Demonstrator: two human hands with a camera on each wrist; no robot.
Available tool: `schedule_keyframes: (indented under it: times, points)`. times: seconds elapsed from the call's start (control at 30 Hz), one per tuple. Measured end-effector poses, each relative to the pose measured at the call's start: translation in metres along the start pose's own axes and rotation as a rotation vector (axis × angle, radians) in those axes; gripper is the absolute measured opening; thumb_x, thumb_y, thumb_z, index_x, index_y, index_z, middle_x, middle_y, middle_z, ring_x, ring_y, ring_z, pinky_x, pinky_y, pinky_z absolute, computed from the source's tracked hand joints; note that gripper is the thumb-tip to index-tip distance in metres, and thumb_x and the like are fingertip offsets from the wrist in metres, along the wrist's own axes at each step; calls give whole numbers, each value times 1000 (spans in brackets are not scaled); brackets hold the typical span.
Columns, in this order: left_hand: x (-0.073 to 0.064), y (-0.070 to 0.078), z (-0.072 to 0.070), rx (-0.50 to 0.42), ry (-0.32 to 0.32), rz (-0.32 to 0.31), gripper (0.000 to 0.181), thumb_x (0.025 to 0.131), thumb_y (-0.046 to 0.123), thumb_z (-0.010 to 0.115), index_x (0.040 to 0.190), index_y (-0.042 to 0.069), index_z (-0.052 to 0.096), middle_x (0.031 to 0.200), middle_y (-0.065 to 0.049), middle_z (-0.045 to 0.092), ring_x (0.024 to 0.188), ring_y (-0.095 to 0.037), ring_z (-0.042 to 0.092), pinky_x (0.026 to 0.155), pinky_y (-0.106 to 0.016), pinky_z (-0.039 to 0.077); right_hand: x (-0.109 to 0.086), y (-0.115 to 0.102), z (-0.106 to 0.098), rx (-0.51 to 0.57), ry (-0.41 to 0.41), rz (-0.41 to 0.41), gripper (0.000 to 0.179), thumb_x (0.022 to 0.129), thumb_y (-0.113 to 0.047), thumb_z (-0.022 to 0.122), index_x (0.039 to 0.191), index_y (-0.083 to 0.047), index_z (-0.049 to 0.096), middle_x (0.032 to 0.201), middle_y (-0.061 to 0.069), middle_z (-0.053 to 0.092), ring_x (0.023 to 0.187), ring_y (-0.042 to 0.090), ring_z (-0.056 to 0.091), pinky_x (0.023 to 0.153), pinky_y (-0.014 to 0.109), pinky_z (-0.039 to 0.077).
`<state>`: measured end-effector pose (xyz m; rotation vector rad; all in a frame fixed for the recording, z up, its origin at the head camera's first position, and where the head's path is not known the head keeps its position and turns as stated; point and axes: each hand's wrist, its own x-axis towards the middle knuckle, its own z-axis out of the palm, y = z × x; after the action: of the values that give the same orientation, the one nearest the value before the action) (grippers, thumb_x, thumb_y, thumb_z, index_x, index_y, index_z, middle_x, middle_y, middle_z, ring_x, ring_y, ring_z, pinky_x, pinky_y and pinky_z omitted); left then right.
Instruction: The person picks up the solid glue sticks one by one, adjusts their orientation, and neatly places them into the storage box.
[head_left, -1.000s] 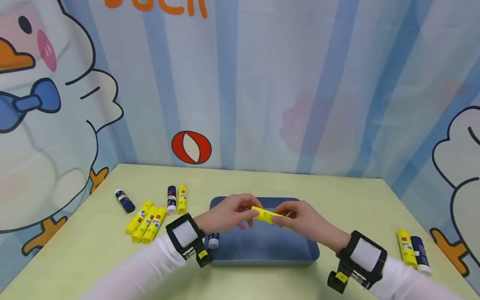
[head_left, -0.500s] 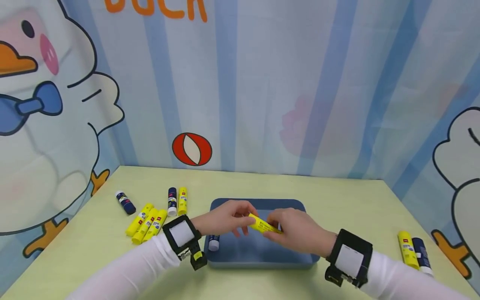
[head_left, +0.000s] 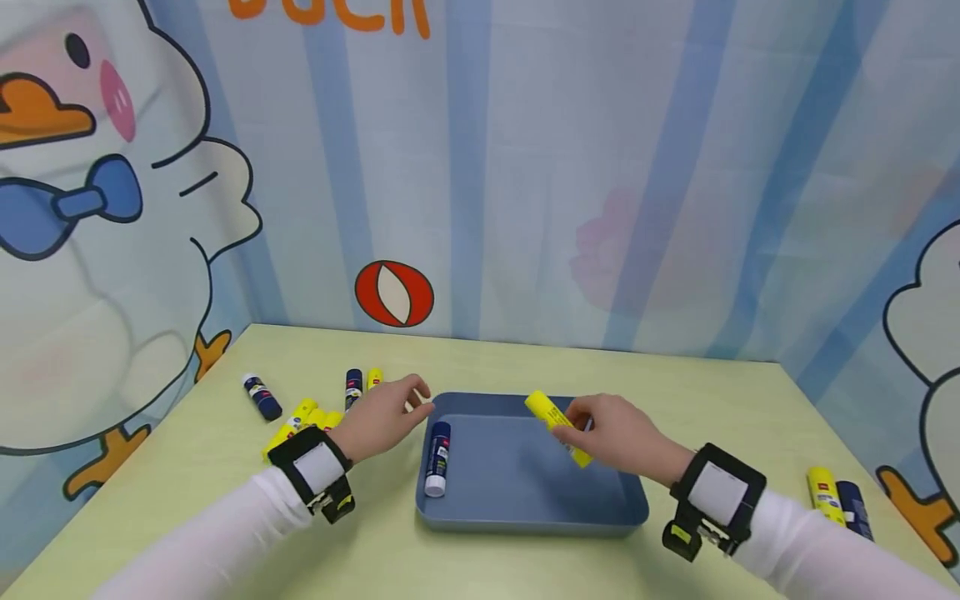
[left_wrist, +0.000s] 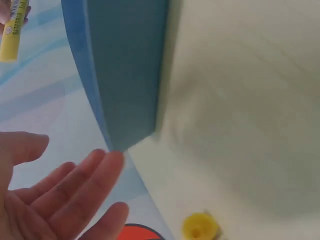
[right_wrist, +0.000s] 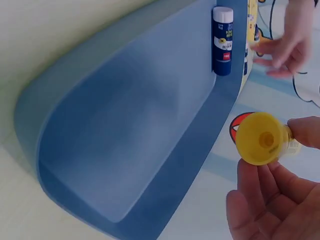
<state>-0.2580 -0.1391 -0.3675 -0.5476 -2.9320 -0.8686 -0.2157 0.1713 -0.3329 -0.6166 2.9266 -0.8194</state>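
Note:
Over the right half of a blue-grey tray (head_left: pixel 510 500), my right hand (head_left: pixel 618 433) pinches a yellow glue stick (head_left: pixel 549 410) between thumb and fingers, tilted. In the right wrist view the glue stick's round yellow end (right_wrist: pixel 260 139) faces the camera. My left hand (head_left: pixel 382 415) is off the tray's left edge with its fingers relaxed, holding nothing; the left wrist view shows the fingers (left_wrist: pixel 90 195) spread beside the tray wall (left_wrist: pixel 125 70). Inside the tray, along its left side, lies a dark blue glue stick (head_left: pixel 438 458) with a white end.
Left of the tray lie several yellow glue sticks (head_left: pixel 300 417), partly hidden by my left hand, plus a dark blue one (head_left: pixel 262 397) and another blue one (head_left: pixel 354 387) beside a yellow one (head_left: pixel 375 377). At far right lie a yellow (head_left: pixel 825 493) and a blue glue stick (head_left: pixel 853 507).
My left hand has let go of the yellow glue stick and moved left, off the tray. The right hand keeps the glue stick and has shifted slightly right. The blue stick in the tray is uncovered.

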Motion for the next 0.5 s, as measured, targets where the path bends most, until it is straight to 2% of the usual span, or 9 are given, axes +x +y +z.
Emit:
schedule_keyframes:
  times: [0.13,0.3,0.5]
  points:
    - [-6,-11,3,-22,-56,-130,19,95,26,64,98,7,63,73,-2,65,60,-14,60,56,-28,47,4,6,-2,34,7,49,19,92,-23,67,93,-4,68,78,0,62,63,11,58,56,27,50]
    - [-13,-12,10,-79,-143,-240,26,95,33,63,92,7,64,62,-1,63,56,-17,62,56,-28,45,7,11,4,90,0,92,21,93,-23,67,92,-3,68,78,2,62,65,12,59,57,28,51]
    - [-10,-9,17,-97,-223,-268,31,95,33,63,78,8,66,57,-3,63,52,-17,62,49,-27,46,15,5,14,105,5,167,23,92,-25,67,85,-4,70,72,2,63,62,13,58,55,28,48]
